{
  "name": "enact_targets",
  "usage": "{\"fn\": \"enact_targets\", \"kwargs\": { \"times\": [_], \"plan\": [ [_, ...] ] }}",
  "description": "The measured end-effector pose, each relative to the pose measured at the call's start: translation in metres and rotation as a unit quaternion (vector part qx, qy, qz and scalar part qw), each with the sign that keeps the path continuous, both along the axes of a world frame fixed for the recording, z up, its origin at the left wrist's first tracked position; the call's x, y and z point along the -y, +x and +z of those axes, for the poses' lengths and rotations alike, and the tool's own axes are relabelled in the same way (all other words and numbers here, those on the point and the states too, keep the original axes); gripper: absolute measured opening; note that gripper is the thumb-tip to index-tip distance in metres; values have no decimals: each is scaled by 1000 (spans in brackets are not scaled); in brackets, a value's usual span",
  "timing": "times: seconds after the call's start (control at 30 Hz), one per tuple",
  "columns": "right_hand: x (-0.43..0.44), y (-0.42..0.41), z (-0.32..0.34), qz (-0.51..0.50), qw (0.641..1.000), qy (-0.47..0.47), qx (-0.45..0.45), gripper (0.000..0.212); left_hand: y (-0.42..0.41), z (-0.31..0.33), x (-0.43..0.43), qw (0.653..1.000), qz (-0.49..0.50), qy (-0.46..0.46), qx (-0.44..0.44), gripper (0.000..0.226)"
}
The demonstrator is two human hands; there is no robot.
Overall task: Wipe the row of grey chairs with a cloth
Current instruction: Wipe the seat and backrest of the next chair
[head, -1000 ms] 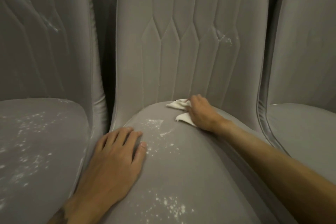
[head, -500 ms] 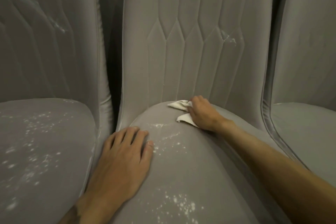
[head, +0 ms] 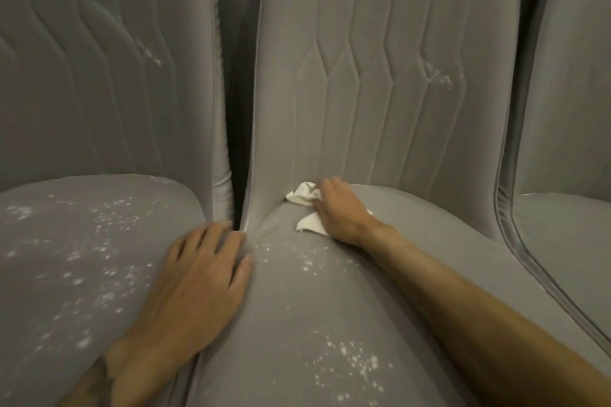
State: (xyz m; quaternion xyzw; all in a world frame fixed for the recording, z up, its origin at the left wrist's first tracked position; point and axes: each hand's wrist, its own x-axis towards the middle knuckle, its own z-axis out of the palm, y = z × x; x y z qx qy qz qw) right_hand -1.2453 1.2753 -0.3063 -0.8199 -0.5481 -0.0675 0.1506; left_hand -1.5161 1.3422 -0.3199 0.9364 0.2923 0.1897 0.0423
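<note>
Cloth [head: 302,197]: small, white and crumpled. Two bunched ends show, one beyond the fingers and one by the thumb side; the middle is hidden under the hand.
Cloth's place: at the back of the middle chair [head: 380,82] seat, left of centre, in the crease where the seat meets the backrest.
Right hand [head: 340,211]: fingers curled over the cloth, gripping it and pressing it down on the seat.
Left hand [head: 198,281]: flat, fingers lightly spread, resting on the left edge of the middle seat beside the gap between chairs.
Middle chair: grey plush with stitched vertical channels; white specks [head: 347,360] dot the seat, and a pale smear marks the backrest.
Left chair [head: 82,235]: same grey, seat thickly speckled white.
Right chair [head: 568,109]: grey with a piped rim, only partly in view.
</note>
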Motion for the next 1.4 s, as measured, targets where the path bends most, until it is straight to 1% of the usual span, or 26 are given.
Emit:
{"fn": "enact_targets", "kwargs": {
  "times": [0.07, 0.13, 0.17, 0.2, 0.3, 0.37, 0.4, 0.47, 0.53, 0.57, 0.6, 0.67, 0.73, 0.8, 0.87, 0.9, 0.93, 0.97, 1.07, 1.1, 1.13, 1.2, 1.27, 1.3, 1.4],
  "plan": [
    [8, -25, -9, 101, 994, 30, -18, 22, -3, -3, -1, 1000, 6, 13, -3, 42],
    [24, -35, -10, 176, 983, 28, -32, 22, -2, -7, 0, 1000, 1, 31, -3, 43],
    [27, -31, -8, 185, 982, 21, -28, 23, -3, -8, 0, 999, 0, 36, -2, 43],
    [25, -24, -6, 172, 985, 11, -18, 24, -3, -9, 0, 999, -2, 41, -1, 43],
    [5, -7, 3, 53, 998, -23, 4, 27, -4, -8, 2, 998, -2, 55, -2, 42],
    [-9, -20, 3, 30, 999, -14, 14, 25, -3, -9, 2, 998, 2, 62, -7, 42],
    [-9, -32, -1, 52, 999, 2, 4, 23, -2, -9, 2, 998, 1, 64, -11, 42],
    [7, -56, -10, 135, 990, 32, -22, 23, -2, -9, 1, 998, -1, 67, -17, 42],
    [27, -66, -11, 207, 977, 33, -28, 23, -3, -8, 0, 997, -1, 68, -22, 41],
    [29, -63, -8, 212, 977, 25, -21, 24, -4, -8, -1, 997, -1, 68, -26, 42],
    [26, -58, -4, 197, 980, 13, -16, 25, -4, -8, 0, 997, -2, 68, -30, 43],
    [13, -44, 5, 122, 992, -14, -4, 28, -5, -6, 2, 997, -3, 67, -38, 45],
    [-1, -46, 9, 76, 997, -12, 16, 27, -5, -3, 3, 997, 2, 58, -48, 49],
    [2, -62, 3, 103, 995, 8, 5, 25, -5, -1, 3, 997, 2, 54, -51, 51],
    [22, -75, -6, 180, 983, 28, -20, 22, -5, 0, 4, 997, 1, 52, -53, 51],
    [30, -75, -7, 208, 978, 25, -26, 22, -5, 0, 4, 997, 0, 51, -57, 52],
    [33, -71, -5, 215, 976, 15, -22, 23, -5, -1, 3, 997, -1, 52, -62, 53],
    [30, -64, 0, 201, 979, 7, -16, 24, -5, -1, 2, 996, -3, 53, -65, 53],
    [12, -43, 10, 90, 996, -14, 0, 29, -5, 0, 3, 996, -6, 46, -70, 57],
    [8, -47, 8, 78, 997, -9, 0, 29, -5, -1, 2, 996, -6, 46, -72, 58],
    [9, -53, 5, 88, 996, 0, -7, 28, -5, -1, 2, 996, -6, 46, -72, 58],
    [24, -66, -5, 151, 988, 4, -29, 25, -5, 0, 3, 997, -7, 42, -71, 56],
    [39, -55, -4, 185, 982, -20, -31, 26, -5, -1, 2, 997, -8, 36, -71, 52],
    [41, -42, 1, 168, 985, -31, -23, 27, -5, -1, 1, 997, -10, 37, -69, 49],
    [41, -3, 15, 29, 998, -45, -36, 31, -5, -2, 2, 998, -11, 40, -56, 45]
  ]
}}
